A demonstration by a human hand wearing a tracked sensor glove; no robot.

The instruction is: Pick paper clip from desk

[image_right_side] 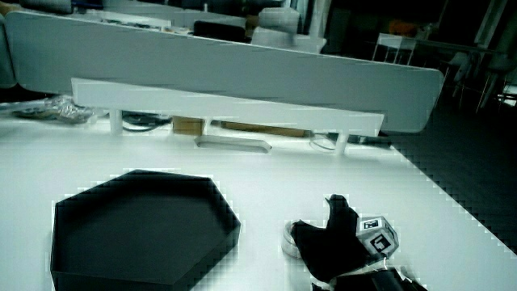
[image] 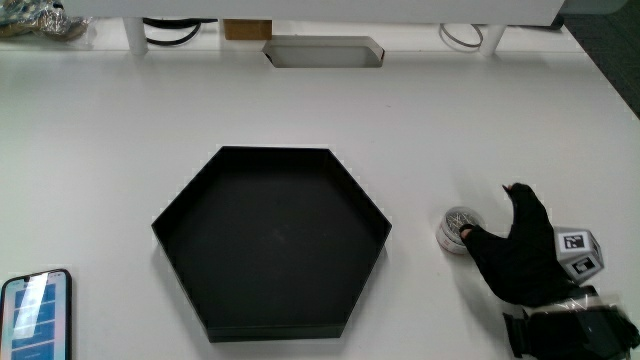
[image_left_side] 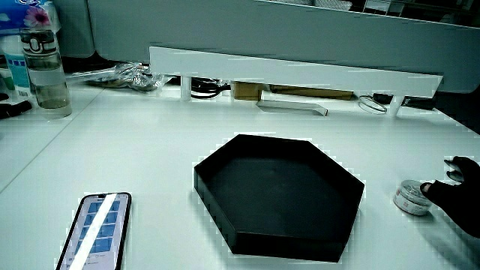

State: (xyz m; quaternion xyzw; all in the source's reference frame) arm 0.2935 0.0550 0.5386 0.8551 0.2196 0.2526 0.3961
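A small round white tin (image: 456,229) with shiny silvery bits inside stands on the white desk beside the black hexagonal tray (image: 275,151); single paper clips cannot be made out. The gloved hand (image: 520,255) rests on the desk next to the tin, on the side away from the tray. One fingertip (image: 471,235) touches the tin's rim and the thumb sticks out apart, with nothing held. In both side views the tin (image_left_side: 410,199) (image_right_side: 289,239) sits just in front of the hand (image_left_side: 459,196) (image_right_side: 335,242). The patterned cube (image: 578,252) sits on the hand's back.
The tray (image_left_side: 255,139) (image_right_side: 137,175) holds nothing visible. A phone (image: 35,315) (image_left_side: 96,229) lies at the table's near edge. In a side view a bottle (image_left_side: 45,67) stands near a corner. A low white partition (image_left_side: 300,71) (image_right_side: 226,109) borders the table.
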